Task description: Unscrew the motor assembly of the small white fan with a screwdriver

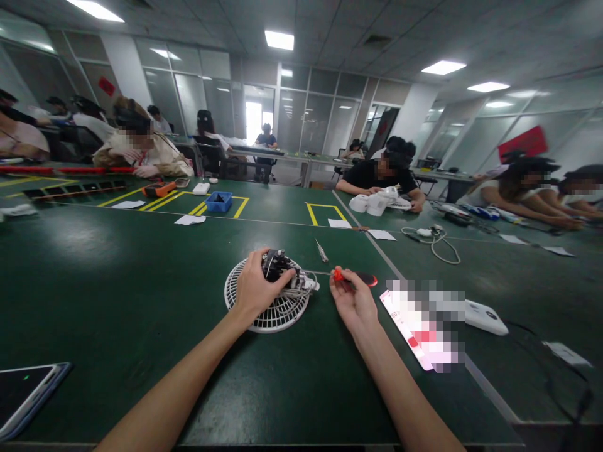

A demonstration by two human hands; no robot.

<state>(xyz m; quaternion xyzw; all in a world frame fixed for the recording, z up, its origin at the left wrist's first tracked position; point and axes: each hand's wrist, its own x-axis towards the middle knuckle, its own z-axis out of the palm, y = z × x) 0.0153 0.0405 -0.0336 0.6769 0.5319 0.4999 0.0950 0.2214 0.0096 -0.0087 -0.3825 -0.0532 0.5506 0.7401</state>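
Note:
My left hand (257, 284) is wrapped round the black motor (274, 263) of a small fan, which sits on a round white fan grille (277, 317) lying on the table. Pale wires bunch at the motor's right side. My right hand (354, 298) pinches a red-and-black screwdriver (366, 279) near the red collar of its handle. The shaft points left at the motor's wired side; whether its tip touches a screw is too small to tell. A second, clear-handled screwdriver (322, 252) lies on the table just beyond.
On the green table (141, 282) lie a lit phone (409, 326) and a white power bank (485, 317) at right, another phone (31, 392) at left. A blue bin (219, 201) stands farther back. Across the table, a person (386, 172) handles white fan parts.

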